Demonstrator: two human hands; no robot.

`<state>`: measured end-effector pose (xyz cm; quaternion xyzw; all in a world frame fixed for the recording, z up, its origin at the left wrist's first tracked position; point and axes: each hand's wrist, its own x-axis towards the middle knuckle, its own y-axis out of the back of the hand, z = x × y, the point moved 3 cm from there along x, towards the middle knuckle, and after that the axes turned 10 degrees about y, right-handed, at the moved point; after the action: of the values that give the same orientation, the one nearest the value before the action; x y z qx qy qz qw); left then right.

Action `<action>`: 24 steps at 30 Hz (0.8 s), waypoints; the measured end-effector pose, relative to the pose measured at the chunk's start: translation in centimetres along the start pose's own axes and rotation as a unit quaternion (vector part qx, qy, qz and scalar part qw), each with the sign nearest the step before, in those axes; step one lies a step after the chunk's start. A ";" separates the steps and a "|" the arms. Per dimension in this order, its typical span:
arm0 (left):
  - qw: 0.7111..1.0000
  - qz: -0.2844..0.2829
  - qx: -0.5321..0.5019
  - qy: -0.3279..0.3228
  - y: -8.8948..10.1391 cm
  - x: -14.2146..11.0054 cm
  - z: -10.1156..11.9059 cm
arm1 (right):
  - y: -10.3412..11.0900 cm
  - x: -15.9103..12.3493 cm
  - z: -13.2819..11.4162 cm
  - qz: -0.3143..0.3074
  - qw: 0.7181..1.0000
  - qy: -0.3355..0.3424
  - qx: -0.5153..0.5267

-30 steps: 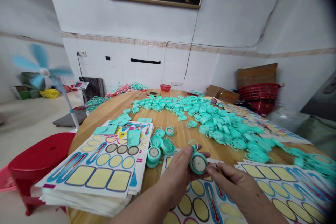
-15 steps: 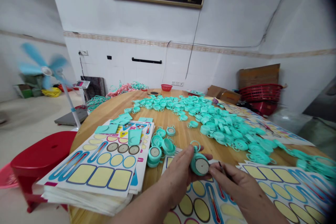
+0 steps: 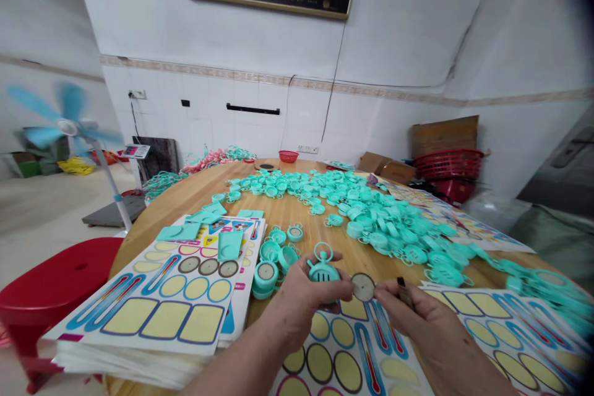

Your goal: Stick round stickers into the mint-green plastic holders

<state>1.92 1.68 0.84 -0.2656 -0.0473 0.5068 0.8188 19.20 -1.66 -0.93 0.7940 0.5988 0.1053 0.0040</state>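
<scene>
My left hand (image 3: 299,297) is closed around a turquoise plastic toy stopwatch (image 3: 323,271) with a ring on top. Three dark slots show on the side turned to me. Just right of it, the fingertips of my right hand (image 3: 420,318) pinch a round grey dial sticker (image 3: 362,288) with a dark rim. That sticker is apart from the stopwatch body, close to my left fingertips. A small dark strip-like tool (image 3: 403,291) is tucked between my right fingers; its kind is unclear. Below both hands lies a printed sticker sheet (image 3: 343,362).
Left of my hands stand several stopwatches (image 3: 266,271), some with dials. Beyond them a sticker stack (image 3: 139,346) carries flat turquoise pieces (image 3: 230,245). A large heap of turquoise cases (image 3: 385,223) spreads across the wooden table (image 3: 185,189). More sheets (image 3: 492,306) lie right. A red stool (image 3: 60,266) stands left.
The dial sticker, earlier against the stopwatch's face, is now off to its right in my right fingers. My left hand has turned the stopwatch, showing its slotted side. The view has shifted slightly right.
</scene>
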 end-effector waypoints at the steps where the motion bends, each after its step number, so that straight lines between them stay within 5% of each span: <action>1: 1.000 0.002 0.007 0.001 0.0 0.0 0.0 | -0.1 -0.1 0.0 -0.002 1.000 -0.011 0.007; 11: 0.999 0.031 0.033 -0.001 0.1 0.2 0.0 | -0.9 -0.7 -1.8 0.031 0.997 0.038 -0.066; 17: 0.999 0.051 0.018 0.006 0.3 0.2 -0.1 | -0.8 -1.2 -3.1 0.007 0.999 -0.008 -0.046; 24: 0.998 0.042 0.033 0.020 0.2 0.1 -0.3 | -0.8 -0.9 -1.9 0.008 0.998 0.004 -0.057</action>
<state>1.90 1.70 0.49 -0.2501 -0.0025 0.5361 0.8062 17.86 -2.48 0.63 0.7968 0.5855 0.1421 0.0461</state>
